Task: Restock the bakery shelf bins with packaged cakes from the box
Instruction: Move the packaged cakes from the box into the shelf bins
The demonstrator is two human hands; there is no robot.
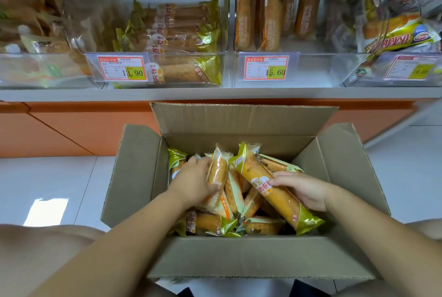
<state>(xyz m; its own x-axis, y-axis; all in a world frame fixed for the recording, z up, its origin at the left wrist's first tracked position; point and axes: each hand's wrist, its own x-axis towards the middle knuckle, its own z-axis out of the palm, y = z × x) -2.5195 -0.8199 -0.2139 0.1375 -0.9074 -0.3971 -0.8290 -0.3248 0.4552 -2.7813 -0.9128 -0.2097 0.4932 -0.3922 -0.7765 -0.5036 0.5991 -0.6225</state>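
While both bare arms reach down into the open cardboard box (239, 256) standing on the pale tiled floor (47, 177), each hand is closed on a separate pack. The left hand (193, 182) sits at the left side of the box, its thumb curled across an orange-and-white packaged cake (218, 172) that stands nearly upright among the others; how far its fingers wrap behind the pack is hard to tell. The right hand (305, 191) grips a long green-and-gold wrapped roll (275, 193) from the right side, fingertips pressed on its printed label, the roll tilted with its upper end toward the box's far wall. Beneath both lies a loose heap of similar wrapped cakes (260, 227). Above the box, on the shelf (215, 93), a clear bin (222, 33) with a 13.90 price tag (122, 68) holds green-and-gold rolls lying flat. The neighbouring clear bin (318, 71), with a 15.60 price tag (266, 67), holds orange-wrapped cakes (270, 14) standing on end at its back. An orange panel (83, 129) runs below the shelf.
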